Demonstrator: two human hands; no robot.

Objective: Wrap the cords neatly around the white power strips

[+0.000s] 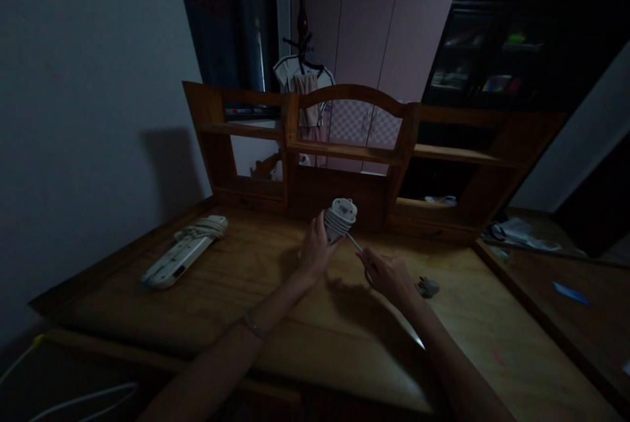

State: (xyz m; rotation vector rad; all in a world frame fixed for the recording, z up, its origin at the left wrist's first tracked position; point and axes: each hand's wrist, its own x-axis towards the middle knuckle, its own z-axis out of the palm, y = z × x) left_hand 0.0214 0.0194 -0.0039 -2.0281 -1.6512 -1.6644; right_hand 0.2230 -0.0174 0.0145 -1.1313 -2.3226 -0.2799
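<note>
Head cam: L hand (315,250) grips wrapped pwr strip (344,209), R hand (390,277) pinches cord (355,243)

Smooth plastic corded block (344,209), plastic power strip (182,259), smooth wooden desk (256,258), matt wall (88,81)

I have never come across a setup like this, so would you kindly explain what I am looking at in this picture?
There is no machine here: a person works with two bare hands. The single picture comes from a camera worn on the head, looking forward and down. The left hand holds what looks like a white power strip with cord wound around it; the right hand grips a loose length of that cord. On the wooden desk lie a second power strip, also cord-wrapped, at left, and a plug near the right forearm. A wooden shelf unit stands behind.
</note>
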